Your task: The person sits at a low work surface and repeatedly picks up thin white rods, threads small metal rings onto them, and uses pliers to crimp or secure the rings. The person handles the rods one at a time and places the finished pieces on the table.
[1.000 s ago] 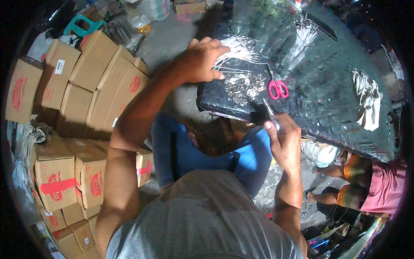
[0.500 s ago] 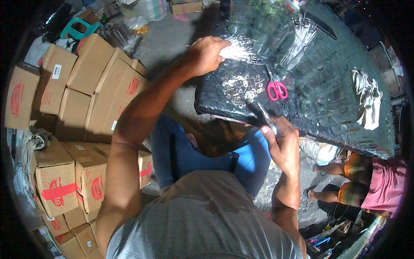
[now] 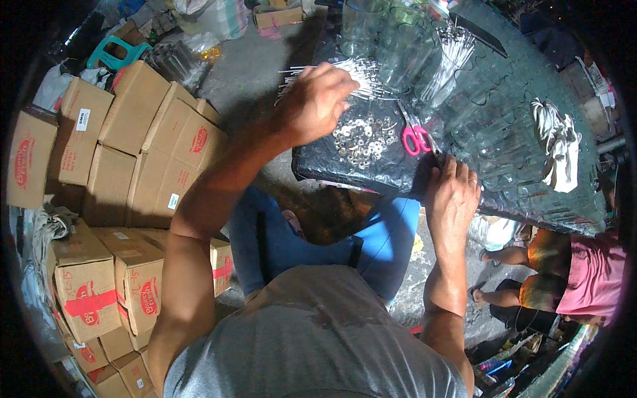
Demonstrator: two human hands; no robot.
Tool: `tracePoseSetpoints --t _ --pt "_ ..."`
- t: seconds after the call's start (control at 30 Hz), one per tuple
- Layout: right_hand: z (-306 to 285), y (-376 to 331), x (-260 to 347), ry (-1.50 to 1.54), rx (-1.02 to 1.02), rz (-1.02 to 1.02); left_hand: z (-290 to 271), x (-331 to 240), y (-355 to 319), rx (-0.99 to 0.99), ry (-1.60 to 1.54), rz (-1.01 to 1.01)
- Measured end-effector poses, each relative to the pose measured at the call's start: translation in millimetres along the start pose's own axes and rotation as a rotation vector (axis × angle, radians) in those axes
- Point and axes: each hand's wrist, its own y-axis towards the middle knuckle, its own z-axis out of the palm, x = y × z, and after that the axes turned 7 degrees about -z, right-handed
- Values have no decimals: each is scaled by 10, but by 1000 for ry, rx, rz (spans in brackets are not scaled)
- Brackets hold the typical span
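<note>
My left hand (image 3: 317, 103) hovers at the near-left side of a pile of thin white wick-like strands (image 3: 363, 71), some poking out past its wrist side. Its fingers are bent and apart, with nothing visible between them. At the table's near edge my right hand (image 3: 455, 194) lies palm down, fingers curled over a pair of metal pliers (image 3: 435, 147); only the tip shows, the handles being hidden. Small round metal washers (image 3: 363, 140) lie heaped between my hands. Pink-handled scissors (image 3: 416, 138) rest just beyond the pliers, blades pointing away.
Several clear glasses (image 3: 398, 56) stand on the black plastic-covered table (image 3: 318, 162). Another white strand bundle (image 3: 452, 60) and white gloves (image 3: 559, 146) lie farther right. Stacked cardboard boxes (image 3: 126, 172) fill the left. A person in a pink garment (image 3: 594, 275) is at the right.
My right hand has turned palm down and brought the pliers to the table beside the scissors. My left hand has drawn slightly nearer, and the strands lie more spread out to the left.
</note>
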Motion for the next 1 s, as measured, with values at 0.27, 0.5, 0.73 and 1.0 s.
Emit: tracePoseSetpoints --t 0.27,0.5,0.73,1.0 --pt "10 36 55 22 -77 -24 346 -322 133 184 -184 -22" --pt "12 -28 45 141 -134 -48 480 -376 187 231 -83 2" --pt "-2 -34 36 208 -126 -24 449 -484 283 335 33 14" --pt "19 -62 -11 222 -156 -26 351 -515 293 184 -130 -41"
